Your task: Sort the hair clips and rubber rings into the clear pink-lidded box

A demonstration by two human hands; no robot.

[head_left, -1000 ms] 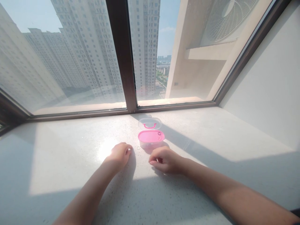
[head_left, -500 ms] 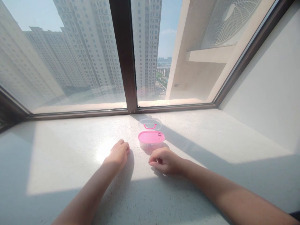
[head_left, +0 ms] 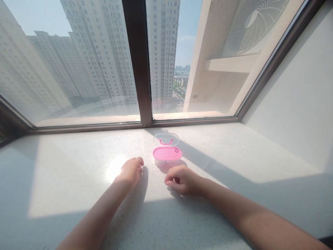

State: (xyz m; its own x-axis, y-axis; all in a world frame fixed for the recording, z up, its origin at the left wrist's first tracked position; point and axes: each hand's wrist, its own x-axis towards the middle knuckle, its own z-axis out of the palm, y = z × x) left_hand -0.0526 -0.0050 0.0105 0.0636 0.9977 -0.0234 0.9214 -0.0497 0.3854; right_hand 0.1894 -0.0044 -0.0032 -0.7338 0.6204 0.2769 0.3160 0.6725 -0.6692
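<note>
My left hand point(head_left: 132, 170) hovers at or rests on the pale sill, left of a pink-lidded container. Its fingers are bent and slightly apart, with nothing seen in them. My right hand point(head_left: 180, 178) lies in front of the container, fingers curled toward the thumb, and nothing shows in the hollow between. The clear oval container point(head_left: 168, 162) has a pink lid point(head_left: 166, 153) with a dark ring point(head_left: 176, 150) on its right end. A small clear ring point(head_left: 153, 166) lies between my left hand and the container. Behind stands a clear lid point(head_left: 158, 138) with a pink handle point(head_left: 165, 143).
The speckled sill point(head_left: 78, 166) carries bright sun and shadow bands. A brown window frame point(head_left: 146, 104) runs along the back, with towers outside. A white wall point(head_left: 293, 114) bounds the right side.
My left hand's fingers have loosened and reach a little further forward. My right hand and the container have stayed in place; the view has shifted very slightly.
</note>
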